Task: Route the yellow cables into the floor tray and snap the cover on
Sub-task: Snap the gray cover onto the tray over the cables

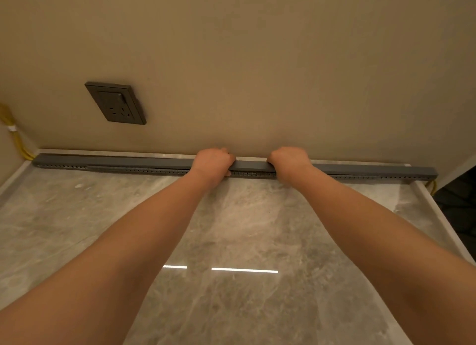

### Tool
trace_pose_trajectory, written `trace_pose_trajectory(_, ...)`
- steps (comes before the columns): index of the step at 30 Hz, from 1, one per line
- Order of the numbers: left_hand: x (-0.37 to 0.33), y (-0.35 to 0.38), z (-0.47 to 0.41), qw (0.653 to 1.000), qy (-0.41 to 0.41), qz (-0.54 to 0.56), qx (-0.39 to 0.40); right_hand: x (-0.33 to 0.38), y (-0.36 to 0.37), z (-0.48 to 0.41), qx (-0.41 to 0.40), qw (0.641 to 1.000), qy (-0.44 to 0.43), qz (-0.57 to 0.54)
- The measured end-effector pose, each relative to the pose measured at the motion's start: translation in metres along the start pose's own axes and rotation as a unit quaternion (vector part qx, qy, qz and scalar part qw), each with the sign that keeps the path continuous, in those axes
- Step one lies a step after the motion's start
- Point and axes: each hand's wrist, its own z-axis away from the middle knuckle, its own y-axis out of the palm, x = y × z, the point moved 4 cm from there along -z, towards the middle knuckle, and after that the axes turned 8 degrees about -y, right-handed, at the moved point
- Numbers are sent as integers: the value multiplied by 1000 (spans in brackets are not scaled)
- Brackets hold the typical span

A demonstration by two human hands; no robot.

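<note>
The tray point(360, 170) runs along the floor point(231, 229) against the wall point(257, 61); both hands, left point(212, 162) and right point(289, 160), curl their fingers closed over the cover point(251, 165) mid-length, likely pressing it home; yellow cables point(18, 138) enter at the left end (more show at the right).

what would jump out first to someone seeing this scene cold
Two bare hands, left hand and right hand, press on a long grey tray cover running along the foot of the wall. Yellow cables emerge at its far left end, and a dark wall socket sits above.
</note>
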Motion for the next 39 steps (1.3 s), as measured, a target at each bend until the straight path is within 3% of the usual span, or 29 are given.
trace_pose_trajectory(10, -7, -8, -4, 996, -5, -78, -31, 2, 7, 0, -31, 999, 19, -22)
trace_pose_trajectory(14, -8, -4, 1, 998, -46, -35, -25, 8, 11, 11, -96, 994, 36, -28)
trace_pose_trajectory(27, -11, -3, 5, 990, -130, 43, -16, 5, 8, 5, -55, 995, 74, -40)
trace_pose_trajectory(35, -16, -5, 14, 988, -140, 68, -4, 12, 10, 9, -82, 986, 77, -123)
trace_pose_trajectory(39, -19, -18, 27, 976, -168, 135, 17, 14, 3, 23, -88, 987, 73, -112)
